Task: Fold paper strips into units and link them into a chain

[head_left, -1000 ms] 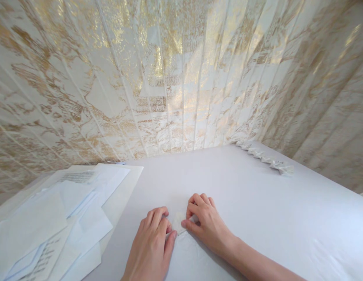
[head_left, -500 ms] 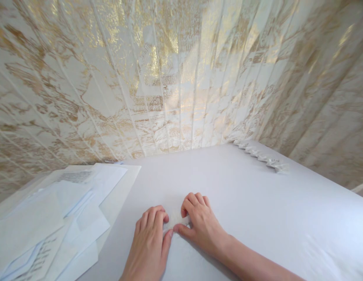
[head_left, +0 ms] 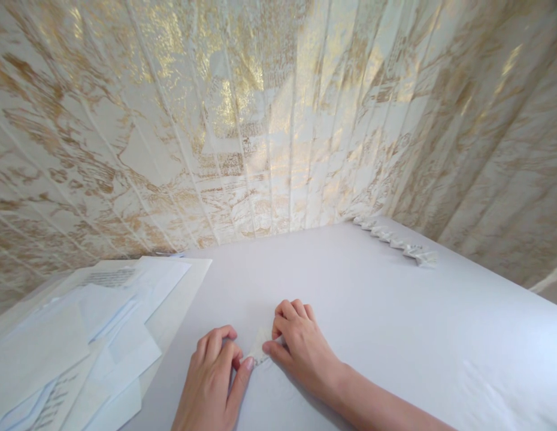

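Observation:
Between my two hands, low in the middle of the head view, is a small folded piece of white paper (head_left: 259, 346) with a little dark print along its near edge. My left hand (head_left: 216, 374) has its thumb and index finger closed at the paper's left end. At the other end, my right hand (head_left: 299, 340) pinches the paper between thumb and curled fingers. The fingers hide both ends of the piece, so its full shape does not show.
White table (head_left: 350, 287) beneath the hands. Loose papers and envelopes (head_left: 112, 335), some printed, are spread at the left. A row of several small folded paper pieces (head_left: 395, 240) lies at the back right. A gold-patterned curtain (head_left: 242, 131) hangs behind the table.
My left hand has drawn slightly left and nearer to me, widening the gap between the thumbs. More of the folded paper and its print shows. The camera view has shifted a little.

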The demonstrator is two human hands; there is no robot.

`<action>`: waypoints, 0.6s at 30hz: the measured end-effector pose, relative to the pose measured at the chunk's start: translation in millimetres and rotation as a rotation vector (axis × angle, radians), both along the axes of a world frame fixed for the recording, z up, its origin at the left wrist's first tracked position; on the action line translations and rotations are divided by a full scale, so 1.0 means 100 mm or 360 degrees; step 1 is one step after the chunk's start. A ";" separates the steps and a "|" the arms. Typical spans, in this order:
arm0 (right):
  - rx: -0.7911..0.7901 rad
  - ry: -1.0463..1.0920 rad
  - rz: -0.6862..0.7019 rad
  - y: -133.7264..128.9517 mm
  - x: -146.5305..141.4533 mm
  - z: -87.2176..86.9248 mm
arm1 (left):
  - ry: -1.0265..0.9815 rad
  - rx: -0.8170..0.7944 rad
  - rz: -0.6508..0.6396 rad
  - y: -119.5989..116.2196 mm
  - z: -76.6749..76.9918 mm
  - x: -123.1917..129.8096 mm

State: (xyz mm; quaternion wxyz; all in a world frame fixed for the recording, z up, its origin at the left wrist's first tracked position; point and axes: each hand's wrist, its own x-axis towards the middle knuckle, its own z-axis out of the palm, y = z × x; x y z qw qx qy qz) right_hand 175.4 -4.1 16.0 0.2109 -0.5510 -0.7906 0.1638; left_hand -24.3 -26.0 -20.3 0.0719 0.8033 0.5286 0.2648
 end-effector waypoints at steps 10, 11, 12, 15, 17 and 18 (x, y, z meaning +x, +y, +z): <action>-0.0015 -0.0038 0.0008 0.03 -0.01 -0.01 | 0.0075 0.0066 -0.0077 -0.02 0.06 -0.02; -0.0010 -0.0036 0.0008 0.04 0.00 -0.02 | 0.0084 0.0077 -0.0074 -0.01 0.07 -0.02; -0.0006 -0.0035 0.0008 0.05 0.00 -0.02 | 0.0089 0.0087 -0.0066 -0.01 0.07 -0.01; 0.0011 -0.0039 0.0005 0.05 -0.01 -0.04 | 0.0089 0.0086 -0.0045 0.01 0.09 0.02; 0.0030 -0.0046 0.0004 0.03 -0.01 -0.04 | 0.0082 0.0067 -0.0033 0.01 0.09 0.03; 0.0040 -0.0050 0.0004 0.02 -0.02 -0.04 | 0.0078 0.0050 -0.0027 0.02 0.08 0.04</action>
